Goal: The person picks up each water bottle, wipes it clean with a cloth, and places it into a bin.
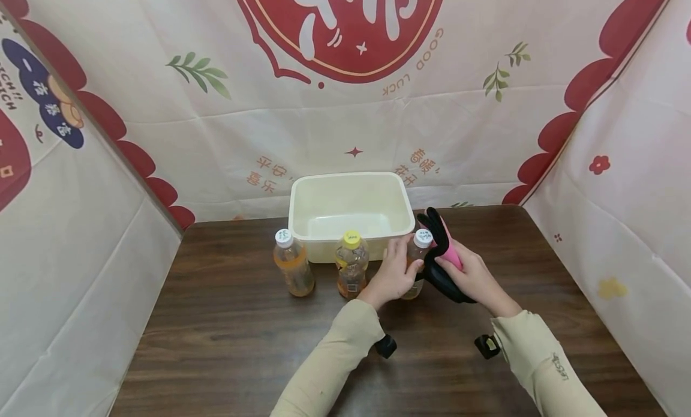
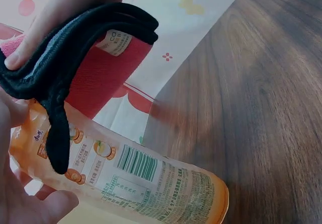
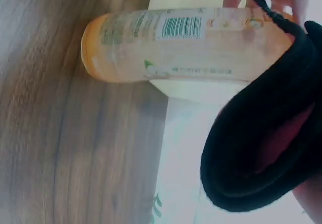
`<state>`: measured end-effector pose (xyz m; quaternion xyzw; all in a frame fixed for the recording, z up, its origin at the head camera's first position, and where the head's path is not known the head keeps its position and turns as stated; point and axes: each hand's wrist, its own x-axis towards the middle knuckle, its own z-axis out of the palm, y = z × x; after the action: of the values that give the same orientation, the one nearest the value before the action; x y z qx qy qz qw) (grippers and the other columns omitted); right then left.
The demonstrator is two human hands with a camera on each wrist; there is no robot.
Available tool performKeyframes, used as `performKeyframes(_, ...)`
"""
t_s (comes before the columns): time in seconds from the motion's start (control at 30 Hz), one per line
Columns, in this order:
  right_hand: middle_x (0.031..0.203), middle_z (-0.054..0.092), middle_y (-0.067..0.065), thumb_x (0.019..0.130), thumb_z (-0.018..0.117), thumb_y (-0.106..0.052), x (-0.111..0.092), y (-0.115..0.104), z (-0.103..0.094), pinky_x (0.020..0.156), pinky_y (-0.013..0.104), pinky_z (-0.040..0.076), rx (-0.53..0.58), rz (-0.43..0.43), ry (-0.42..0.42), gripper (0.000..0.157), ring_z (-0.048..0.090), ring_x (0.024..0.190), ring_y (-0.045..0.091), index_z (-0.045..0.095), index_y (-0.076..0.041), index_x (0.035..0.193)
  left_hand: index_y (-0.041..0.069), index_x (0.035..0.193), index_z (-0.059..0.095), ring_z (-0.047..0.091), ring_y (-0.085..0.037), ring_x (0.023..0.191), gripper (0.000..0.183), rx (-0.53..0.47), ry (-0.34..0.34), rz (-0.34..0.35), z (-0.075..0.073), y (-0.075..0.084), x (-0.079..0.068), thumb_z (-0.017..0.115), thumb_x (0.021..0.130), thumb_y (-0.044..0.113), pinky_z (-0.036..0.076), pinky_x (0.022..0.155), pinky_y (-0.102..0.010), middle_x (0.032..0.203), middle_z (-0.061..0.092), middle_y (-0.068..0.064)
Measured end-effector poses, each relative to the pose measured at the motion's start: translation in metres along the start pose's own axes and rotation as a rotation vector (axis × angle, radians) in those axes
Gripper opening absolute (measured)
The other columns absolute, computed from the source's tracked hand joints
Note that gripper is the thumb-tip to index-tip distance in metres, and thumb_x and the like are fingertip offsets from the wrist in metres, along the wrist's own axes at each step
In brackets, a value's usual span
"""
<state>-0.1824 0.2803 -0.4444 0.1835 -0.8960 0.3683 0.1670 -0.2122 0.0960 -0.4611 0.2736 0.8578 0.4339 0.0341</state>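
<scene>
Over dark wood-grain tabletop (image 1: 232, 345), pinched folded pink-and-black fabric piece (image 1: 444, 280), likely soft, in right hand (image 1: 468, 273). Just beside, clasped white-capped clear plastic bottle (image 3: 166, 48), probably slippery, best held high, in left hand (image 1: 393, 274), before cream plastic tub (image 1: 324, 250).

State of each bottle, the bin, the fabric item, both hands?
Left bottle: upright, capped
Middle bottle: upright, capped
Right bottle: upright, capped
Bin: upright, uncovered
Pink-and-black fabric item: folded over
Left hand: grips right bottle
Right hand: holds fabric item
</scene>
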Motion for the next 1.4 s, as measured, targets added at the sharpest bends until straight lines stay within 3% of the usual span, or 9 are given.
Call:
performKeyframes(0.13, 0.115, 0.058, 0.020, 0.085, 0.062, -0.005, 0.001, -0.001, 0.001, 0.079, 0.005, 0.037, 0.009, 0.022, -0.004, 0.034, 0.057, 0.090, 0.021, 0.055, 0.001, 0.118, 0.012, 0.141, 0.021, 0.035, -0.022, 0.106, 0.053, -0.001, -0.003, -0.013, 0.001, 0.001, 0.000, 0.044, 0.095, 0.025, 0.039, 0.090, -0.033, 0.128, 0.031, -0.012)
performKeyframes(0.3, 0.112, 0.059, 0.019, 0.085, 0.061, -0.004, -0.004, 0.009, 0.010, 0.077, 0.005, 0.037, 0.032, 0.039, 0.022, 0.034, 0.055, 0.090, 0.007, 0.055, 0.001, 0.118, 0.014, 0.141, 0.020, 0.035, -0.021, 0.107, 0.053, 0.001, -0.001, -0.028, 0.002, 0.001, 0.000, 0.044, 0.095, 0.025, 0.039, 0.090, -0.034, 0.129, 0.031, -0.012)
performKeyframes(0.43, 0.099, 0.063, 0.018, 0.083, 0.061, 0.001, -0.014, 0.021, 0.021, 0.071, 0.007, 0.041, 0.076, 0.055, 0.062, 0.033, 0.053, 0.081, 0.000, 0.055, 0.003, 0.115, 0.015, 0.141, 0.020, 0.034, -0.021, 0.108, 0.054, -0.006, -0.003, -0.032, 0.002, 0.000, 0.000, 0.044, 0.095, 0.027, 0.039, 0.091, -0.035, 0.129, 0.030, -0.011)
performKeyframes(0.6, 0.085, 0.063, 0.014, 0.079, 0.063, 0.006, -0.029, 0.036, 0.039, 0.064, 0.014, 0.044, 0.055, 0.046, 0.109, 0.027, 0.052, 0.073, 0.003, 0.057, 0.004, 0.105, 0.014, 0.141, 0.021, 0.035, -0.023, 0.109, 0.053, -0.012, 0.002, -0.015, 0.000, 0.001, 0.000, 0.044, 0.095, 0.027, 0.039, 0.093, -0.038, 0.129, 0.031, -0.012)
performKeyframes(0.8, 0.084, 0.063, 0.012, 0.084, 0.062, -0.005, -0.046, 0.053, 0.058, 0.060, 0.026, 0.046, 0.040, 0.119, 0.040, 0.022, 0.053, 0.071, 0.006, 0.059, 0.003, 0.104, 0.013, 0.141, 0.021, 0.035, -0.024, 0.111, 0.053, -0.005, -0.001, 0.012, 0.000, 0.000, -0.001, 0.043, 0.095, 0.028, 0.037, 0.094, -0.038, 0.131, 0.031, -0.013)
performKeyframes(0.93, 0.083, 0.063, 0.011, 0.086, 0.061, -0.011, -0.053, 0.065, 0.070, 0.058, 0.029, 0.045, 0.046, 0.187, -0.028, 0.023, 0.053, 0.069, 0.010, 0.059, 0.003, 0.104, 0.012, 0.142, 0.021, 0.035, -0.025, 0.112, 0.054, -0.016, 0.004, 0.028, 0.000, -0.002, -0.001, 0.043, 0.096, 0.028, 0.037, 0.094, -0.039, 0.132, 0.030, -0.013)
performKeyframes(1.13, 0.086, 0.063, 0.010, 0.085, 0.062, -0.013, -0.058, 0.074, 0.082, 0.063, 0.032, 0.046, 0.037, 0.242, -0.070, 0.024, 0.055, 0.072, 0.017, 0.060, 0.000, 0.106, 0.011, 0.141, 0.025, 0.034, -0.025, 0.117, 0.056, -0.063, 0.034, 0.028, -0.002, -0.003, -0.001, 0.048, 0.094, 0.030, 0.035, 0.096, -0.039, 0.133, 0.032, -0.013)
performKeyframes(1.33, 0.083, 0.064, 0.005, 0.085, 0.064, -0.012, -0.061, 0.071, 0.084, 0.064, 0.031, 0.046, 0.031, 0.246, -0.075, 0.018, 0.055, 0.072, 0.013, 0.062, -0.003, 0.100, 0.014, 0.133, 0.035, 0.038, -0.021, 0.111, 0.068, -0.101, 0.159, -0.109, 0.007, 0.010, 0.004, 0.063, 0.080, 0.047, 0.039, 0.090, -0.037, 0.128, 0.039, -0.006)
performKeyframes(1.4, 0.083, 0.064, 0.004, 0.085, 0.063, -0.013, -0.062, 0.071, 0.085, 0.065, 0.031, 0.046, 0.033, 0.254, -0.075, 0.017, 0.055, 0.072, 0.012, 0.062, -0.003, 0.099, 0.013, 0.132, 0.034, 0.041, -0.021, 0.111, 0.070, -0.082, 0.197, -0.112, 0.010, 0.011, 0.005, 0.064, 0.079, 0.048, 0.040, 0.090, -0.035, 0.126, 0.043, -0.006)
